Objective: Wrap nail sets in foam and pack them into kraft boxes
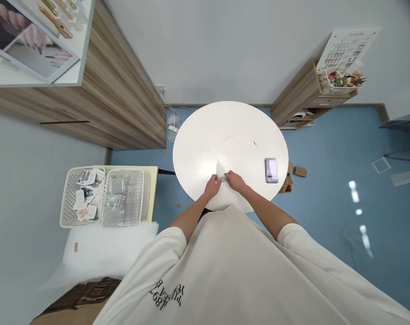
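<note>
Over the near part of a round white table point(230, 119), both hands grip the near edge of a small pale, see-through piece like a plastic sleeve or film point(221, 169). Its exact kind is too faint to tell against the white top. My left hand point(211, 186) pinches it at the left corner, fingers closed. At the right corner, my right hand point(235, 180) has its fingers closed on the same piece. The far end of the piece points away from me. Off to the right lies a purple rectangular item point(272, 170), its face blurred out.
A thin reddish sliver point(255, 143) lies on the tabletop. To my left, a side table carries a white basket of cards point(64, 198) and a bin of clear plastic boxes point(127, 194). Wooden cabinets point(123, 81) stand left and right; cardboard point(300, 171) lies on the floor.
</note>
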Demonstrator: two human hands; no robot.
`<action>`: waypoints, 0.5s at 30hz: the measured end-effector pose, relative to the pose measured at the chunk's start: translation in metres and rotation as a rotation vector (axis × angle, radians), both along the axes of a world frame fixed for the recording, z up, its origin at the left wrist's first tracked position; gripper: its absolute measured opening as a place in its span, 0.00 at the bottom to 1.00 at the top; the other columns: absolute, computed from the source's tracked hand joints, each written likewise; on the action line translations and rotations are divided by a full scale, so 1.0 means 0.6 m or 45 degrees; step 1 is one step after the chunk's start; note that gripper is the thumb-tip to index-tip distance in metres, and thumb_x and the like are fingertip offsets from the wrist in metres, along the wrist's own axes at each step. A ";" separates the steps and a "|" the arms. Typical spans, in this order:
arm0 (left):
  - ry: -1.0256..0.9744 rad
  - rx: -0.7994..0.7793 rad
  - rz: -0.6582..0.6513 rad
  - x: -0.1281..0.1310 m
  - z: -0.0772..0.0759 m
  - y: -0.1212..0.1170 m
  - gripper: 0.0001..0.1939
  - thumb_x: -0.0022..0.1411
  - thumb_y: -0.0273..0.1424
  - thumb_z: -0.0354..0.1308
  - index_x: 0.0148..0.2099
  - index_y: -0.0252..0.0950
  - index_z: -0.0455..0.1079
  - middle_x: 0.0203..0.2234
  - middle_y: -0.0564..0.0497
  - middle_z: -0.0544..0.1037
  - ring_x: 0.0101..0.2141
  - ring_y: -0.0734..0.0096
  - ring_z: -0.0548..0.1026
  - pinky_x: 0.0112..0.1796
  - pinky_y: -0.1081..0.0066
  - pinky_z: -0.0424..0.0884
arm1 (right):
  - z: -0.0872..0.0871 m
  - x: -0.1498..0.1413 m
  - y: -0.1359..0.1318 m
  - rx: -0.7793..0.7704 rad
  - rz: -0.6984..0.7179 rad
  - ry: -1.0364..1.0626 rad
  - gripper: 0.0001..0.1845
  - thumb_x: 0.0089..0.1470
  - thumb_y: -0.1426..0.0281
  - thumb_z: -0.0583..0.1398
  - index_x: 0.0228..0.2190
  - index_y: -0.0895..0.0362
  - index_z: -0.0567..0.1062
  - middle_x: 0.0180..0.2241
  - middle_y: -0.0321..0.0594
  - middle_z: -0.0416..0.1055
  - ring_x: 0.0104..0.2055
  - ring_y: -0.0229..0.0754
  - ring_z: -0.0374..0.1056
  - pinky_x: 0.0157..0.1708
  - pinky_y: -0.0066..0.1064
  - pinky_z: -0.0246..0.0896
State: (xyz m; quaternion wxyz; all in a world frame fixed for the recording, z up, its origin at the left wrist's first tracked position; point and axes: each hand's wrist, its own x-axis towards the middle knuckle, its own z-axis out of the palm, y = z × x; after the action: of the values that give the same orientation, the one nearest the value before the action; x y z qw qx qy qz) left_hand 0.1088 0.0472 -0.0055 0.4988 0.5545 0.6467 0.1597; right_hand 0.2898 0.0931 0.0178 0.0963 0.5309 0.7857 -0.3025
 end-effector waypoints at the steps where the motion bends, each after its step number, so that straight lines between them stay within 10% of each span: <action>1: 0.009 0.003 0.026 0.002 0.000 -0.004 0.22 0.71 0.36 0.48 0.64 0.38 0.57 0.57 0.42 0.72 0.56 0.59 0.71 0.53 0.61 0.70 | -0.002 -0.003 0.008 -0.003 -0.001 -0.023 0.15 0.69 0.69 0.50 0.52 0.55 0.71 0.48 0.47 0.68 0.42 0.44 0.69 0.37 0.31 0.59; 15: 0.608 0.362 -0.840 0.013 0.002 -0.022 0.39 0.63 0.24 0.48 0.74 0.33 0.43 0.73 0.39 0.45 0.71 0.55 0.45 0.66 0.49 0.46 | -0.046 -0.015 0.065 -0.020 -0.211 -0.037 0.15 0.68 0.67 0.52 0.54 0.55 0.66 0.50 0.49 0.65 0.39 0.45 0.69 0.37 0.32 0.60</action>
State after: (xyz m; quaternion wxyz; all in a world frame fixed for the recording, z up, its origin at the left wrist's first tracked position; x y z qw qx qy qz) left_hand 0.1163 0.0341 -0.0046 0.2782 0.8162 0.5035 -0.0536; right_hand 0.2807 0.1323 -0.0096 0.0865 0.5978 0.7352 -0.3077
